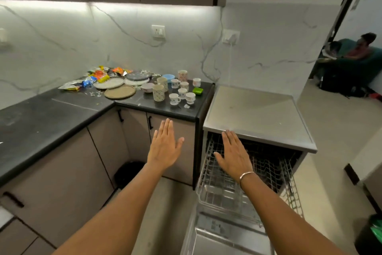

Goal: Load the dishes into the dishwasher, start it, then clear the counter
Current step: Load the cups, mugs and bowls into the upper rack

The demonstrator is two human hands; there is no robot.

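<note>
Head view, kitchen corner. Left grip is flat with the back up, fingers straight and together, thumb out, holding nothing; it hangs in the air in front of the cabinet doors under the surface. Right grip is in the same pose, spread flat and empty, over the near left part of the wire rack; I cannot tell if it touches the wires. A metal bracelet sits on the right wrist. The dishwasher stands just right of the surface end, with its door folded down and the rack drawn out over it; no dishes show in the visible part of the rack. All dishes are on the black surface, in its far right stretch against the marble wall. A group of small white patterned cups lies nearest the dishwasher, with three taller mugs at its left and rear edges. A small green dish sits at the right edge of the group. A pale bowl and a blue bowl lie just left of and behind the cups. Further left are round plates, some overlapping, then snack wrappers and white scraps in the corner. A black bin stands on the floor below the corner cabinets. Two wall sockets are above the dishes. Through the doorway at right, people sit on a green sofa.
</note>
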